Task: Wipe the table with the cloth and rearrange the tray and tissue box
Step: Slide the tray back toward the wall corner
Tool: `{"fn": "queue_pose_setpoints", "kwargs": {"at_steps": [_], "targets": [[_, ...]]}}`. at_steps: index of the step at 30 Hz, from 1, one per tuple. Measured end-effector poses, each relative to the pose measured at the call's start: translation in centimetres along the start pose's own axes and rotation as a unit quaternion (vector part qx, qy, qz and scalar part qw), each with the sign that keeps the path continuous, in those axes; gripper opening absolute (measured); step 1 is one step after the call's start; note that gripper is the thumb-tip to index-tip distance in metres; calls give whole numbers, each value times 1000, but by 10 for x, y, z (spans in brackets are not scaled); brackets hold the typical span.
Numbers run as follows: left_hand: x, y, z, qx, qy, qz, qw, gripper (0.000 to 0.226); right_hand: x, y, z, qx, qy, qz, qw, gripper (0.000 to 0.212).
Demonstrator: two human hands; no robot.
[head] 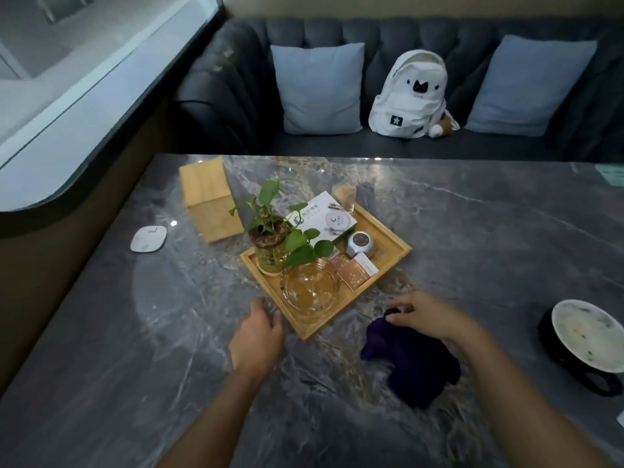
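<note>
A wooden tray [395,256] sits turned diagonally in the middle of the grey marble table [135,332]. It holds a potted green plant, a glass ashtray, a white box, a small silver object and cards. My left hand [258,332] rests on the table beside the tray's near left edge, fingers apart, close to the rim. My right hand [429,320] lies on a crumpled dark purple cloth [408,363] to the right of the tray's near corner, fingertips pinching its top. A wooden tissue box [209,197] stands at the table's far left, behind the tray.
A small white coaster-like object [148,238] lies near the left edge. A black cup with a pale inside [587,336] stands at the right edge. A drinking glass [344,194] stands behind the tray. A grey sofa with pillows and a white backpack [410,92] faces the far side.
</note>
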State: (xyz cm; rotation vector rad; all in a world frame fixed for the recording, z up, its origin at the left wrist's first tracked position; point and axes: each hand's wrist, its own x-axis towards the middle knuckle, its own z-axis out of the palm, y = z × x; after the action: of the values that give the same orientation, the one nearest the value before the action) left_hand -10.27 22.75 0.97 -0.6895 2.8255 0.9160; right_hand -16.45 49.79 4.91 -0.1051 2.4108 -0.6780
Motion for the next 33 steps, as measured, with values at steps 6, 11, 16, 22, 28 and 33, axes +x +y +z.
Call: {"fn": "queue_pose_setpoints", "kwargs": {"at_steps": [6,11,16,22,28,33], "targets": [[15,18,-1,-46,-26,-46,998,41,48,1,-37,66,132,-32,989,30],[24,27,-2,-97,-19,-121,988,43,84,-3,-51,-8,267,-10,964,22],[32,28,-2,-99,-29,-145,984,41,113,-1,-58,-150,302,-9,942,21],[37,28,4,-105,-5,-121,987,41,146,4,-65,-157,256,-39,953,31],[43,26,9,-52,-16,-125,991,42,166,3,-63,-201,175,-76,961,29],[49,27,10,-31,-22,-122,992,32,173,4,-63,-221,162,-96,957,23]]}}
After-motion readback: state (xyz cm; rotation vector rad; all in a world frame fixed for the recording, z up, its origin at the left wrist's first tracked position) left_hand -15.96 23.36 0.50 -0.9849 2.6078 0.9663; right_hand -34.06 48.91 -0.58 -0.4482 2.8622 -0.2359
